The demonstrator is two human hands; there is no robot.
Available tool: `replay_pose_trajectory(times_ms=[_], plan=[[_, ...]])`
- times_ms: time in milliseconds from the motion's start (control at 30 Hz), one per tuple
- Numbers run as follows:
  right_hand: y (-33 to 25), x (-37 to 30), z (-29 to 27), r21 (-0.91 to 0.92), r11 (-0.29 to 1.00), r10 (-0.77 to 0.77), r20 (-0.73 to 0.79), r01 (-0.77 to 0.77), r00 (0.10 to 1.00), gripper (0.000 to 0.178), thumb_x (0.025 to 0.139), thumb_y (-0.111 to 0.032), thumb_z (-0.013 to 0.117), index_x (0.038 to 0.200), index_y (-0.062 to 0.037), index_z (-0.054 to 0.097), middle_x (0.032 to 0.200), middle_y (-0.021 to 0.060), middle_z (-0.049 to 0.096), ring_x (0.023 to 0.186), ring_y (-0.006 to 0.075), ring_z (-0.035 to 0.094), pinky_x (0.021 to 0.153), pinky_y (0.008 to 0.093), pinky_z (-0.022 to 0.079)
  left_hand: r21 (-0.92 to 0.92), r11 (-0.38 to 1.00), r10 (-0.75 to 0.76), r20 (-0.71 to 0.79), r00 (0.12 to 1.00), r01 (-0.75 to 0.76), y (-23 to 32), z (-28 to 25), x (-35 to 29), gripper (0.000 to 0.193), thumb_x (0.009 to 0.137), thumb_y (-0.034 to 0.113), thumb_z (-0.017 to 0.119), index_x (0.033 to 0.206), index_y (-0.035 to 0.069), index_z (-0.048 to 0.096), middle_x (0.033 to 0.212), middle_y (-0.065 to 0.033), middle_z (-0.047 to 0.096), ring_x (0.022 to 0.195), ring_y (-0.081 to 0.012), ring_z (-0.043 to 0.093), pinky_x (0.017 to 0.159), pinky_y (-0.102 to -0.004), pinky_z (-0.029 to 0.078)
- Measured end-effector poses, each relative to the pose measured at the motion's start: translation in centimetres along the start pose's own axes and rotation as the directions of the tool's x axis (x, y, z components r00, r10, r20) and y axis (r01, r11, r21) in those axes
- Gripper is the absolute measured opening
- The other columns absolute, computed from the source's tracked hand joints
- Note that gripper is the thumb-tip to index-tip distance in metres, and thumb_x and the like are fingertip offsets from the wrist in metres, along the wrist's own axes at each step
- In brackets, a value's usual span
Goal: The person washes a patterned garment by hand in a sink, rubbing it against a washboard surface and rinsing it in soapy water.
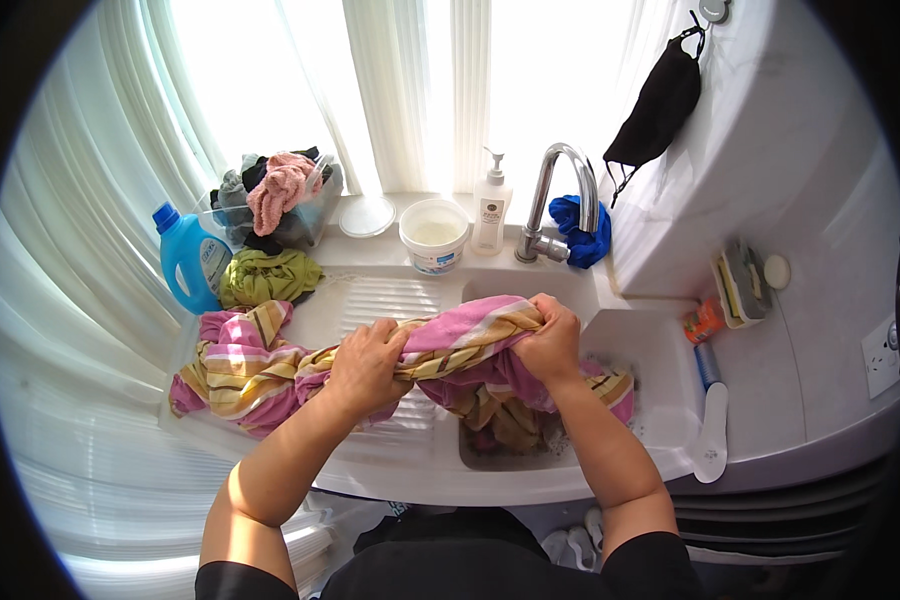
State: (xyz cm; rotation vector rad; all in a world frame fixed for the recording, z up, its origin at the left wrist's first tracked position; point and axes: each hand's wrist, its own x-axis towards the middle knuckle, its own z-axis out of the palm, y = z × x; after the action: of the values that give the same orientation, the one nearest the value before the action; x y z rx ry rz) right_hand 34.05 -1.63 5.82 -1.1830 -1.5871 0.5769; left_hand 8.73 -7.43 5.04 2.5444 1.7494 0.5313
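Observation:
A pink, yellow and white striped cloth (465, 332) stretches, twisted like a rope, between my two closed hands above the sink. My left hand (366, 368) grips it over the ribbed drainboard (395, 300). The right hand (548, 338) clutches it above the basin (490, 462). One part of the cloth lies bunched on the left of the drainboard; the other hangs into the basin, where some suds show. What kind of textile it is, I cannot tell.
Behind the sink stand a white tub (434, 236), a pump bottle (490, 208) and a curved faucet (560, 195). At left are a blue detergent bottle (188, 258), a yellow-green cloth (270, 277) and a clear bin (320, 205) of clothes. A white-handled brush (713, 425) lies at right.

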Motion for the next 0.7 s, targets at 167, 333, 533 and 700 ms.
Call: replay_pose_trajectory(times_ms=[167, 333, 533, 700], plan=[[-5.6, 0.6, 4.1, 0.053, 0.961, -0.266, -0.074, 0.271, 0.961, 0.024, 0.066, -0.009, 0.078, 0.083, -0.0028, 0.062, 0.073, 0.0113, 0.064, 0.069, 0.0313, 0.063, 0.067, 0.0369, 0.051, 0.004, 1.0, 0.01, -0.222, 0.975, -0.009, -4.1, -7.1, -0.5, 0.066, 0.064, 0.015, 0.08, 0.126, 0.008, 0.058, 0.109, -0.0169, 0.057, 0.1, -0.0387, 0.057, 0.086, -0.0442, 0.048], [-3.9, -1.2, 12.7, -0.055, 0.918, -0.392, 0.037, 0.393, 0.919, 0.044, 0.07, -0.016, 0.076, 0.105, 0.0012, 0.057, 0.099, 0.0196, 0.062, 0.095, 0.0376, 0.06, 0.084, 0.044, 0.048, 0.12, 0.966, -0.191, -0.276, 0.942, 0.231, -10.1, -7.3, -3.7, 0.062, 0.064, 0.011, 0.077, 0.124, 0.014, 0.06, 0.112, -0.0147, 0.057, 0.099, -0.0381, 0.057, 0.084, -0.0458, 0.048], [2.9, -6.4, 17.0, -0.256, 0.907, -0.216, 0.397, 0.333, 0.892, 0.06, 0.073, -0.028, 0.075, 0.117, 0.0051, 0.05, 0.113, 0.0261, 0.056, 0.109, 0.04, 0.054, 0.09, 0.0463, 0.046, 0.543, 0.784, -0.385, 0.047, 0.922, 0.3, -10.7, -1.1, -3.1, 0.042, 0.071, 0.014, 0.069, 0.113, 0.012, 0.065, 0.109, -0.0134, 0.057, 0.102, -0.0365, 0.056, 0.086, -0.0478, 0.045], [-0.3, 3.3, 15.4, -0.149, 0.91, 0.395, 0.6, -0.388, 0.696, 0.065, 0.08, -0.059, 0.068, 0.107, -0.0007, 0.07, 0.119, 0.0227, 0.064, 0.106, 0.0348, 0.062, 0.091, 0.0412, 0.049, 0.615, 0.762, -0.468, 0.303, 0.83, 0.205, -13.9, 2.9, 2.3, 0.041, 0.079, 0.024, 0.063, 0.117, 0.009, 0.064, 0.113, -0.0144, 0.059, 0.108, -0.0343, 0.055, 0.096, -0.0456, 0.04]])
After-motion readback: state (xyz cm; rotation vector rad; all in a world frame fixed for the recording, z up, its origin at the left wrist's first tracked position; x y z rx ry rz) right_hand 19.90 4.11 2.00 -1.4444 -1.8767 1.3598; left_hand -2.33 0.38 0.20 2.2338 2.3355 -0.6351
